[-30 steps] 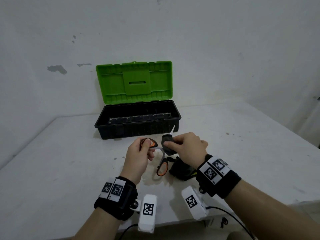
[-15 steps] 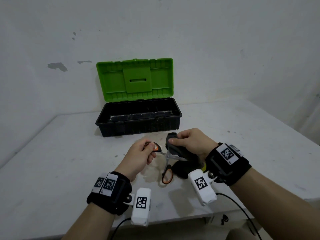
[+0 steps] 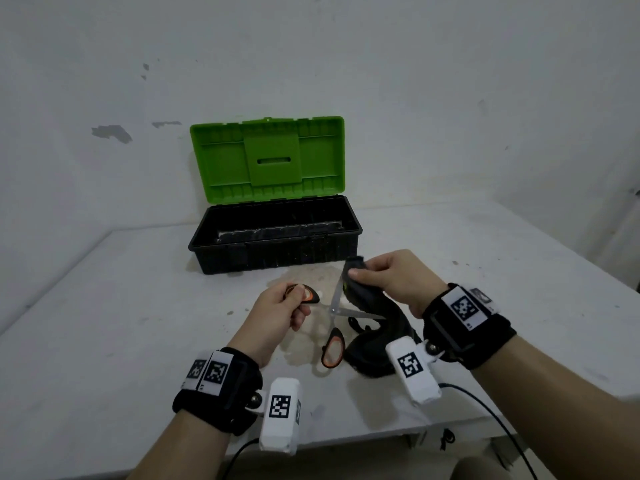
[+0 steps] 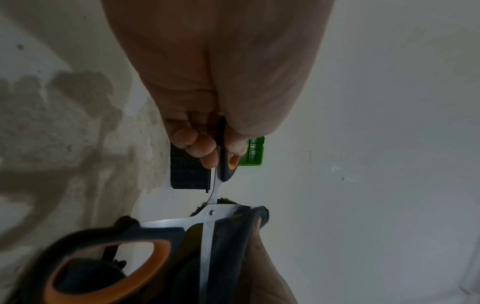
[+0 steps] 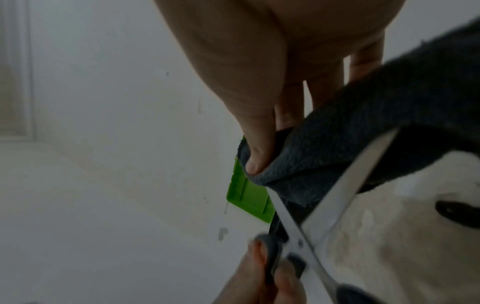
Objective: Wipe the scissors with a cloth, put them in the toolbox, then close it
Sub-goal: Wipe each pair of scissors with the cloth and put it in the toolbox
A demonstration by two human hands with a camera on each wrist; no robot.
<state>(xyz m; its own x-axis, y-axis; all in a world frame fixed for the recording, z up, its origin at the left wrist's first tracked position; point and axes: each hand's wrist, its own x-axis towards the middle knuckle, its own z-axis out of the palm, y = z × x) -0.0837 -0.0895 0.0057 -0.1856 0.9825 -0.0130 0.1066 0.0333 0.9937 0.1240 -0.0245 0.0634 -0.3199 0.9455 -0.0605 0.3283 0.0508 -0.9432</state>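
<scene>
Room: pale, scuffed wall with chipped paint patches, rising right behind the work surface.
Table: white top, stained in a tan patch under the hands.
Toolbox: black tub at the back of the table, its green lid stood upright against the wall; it sits apart from the hands, just beyond them.
Cloth: dark rag, one end bunched round a blade, the rest trailing down onto the table.
Scissors: orange-and-black handled pair, blades spread wide, held above the table in front of the toolbox; lower handle loop hangs free.
Left hand: fingers curled tight round the upper handle loop.
Right hand: thumb and fingers pinching the cloth around the far blade.
</scene>
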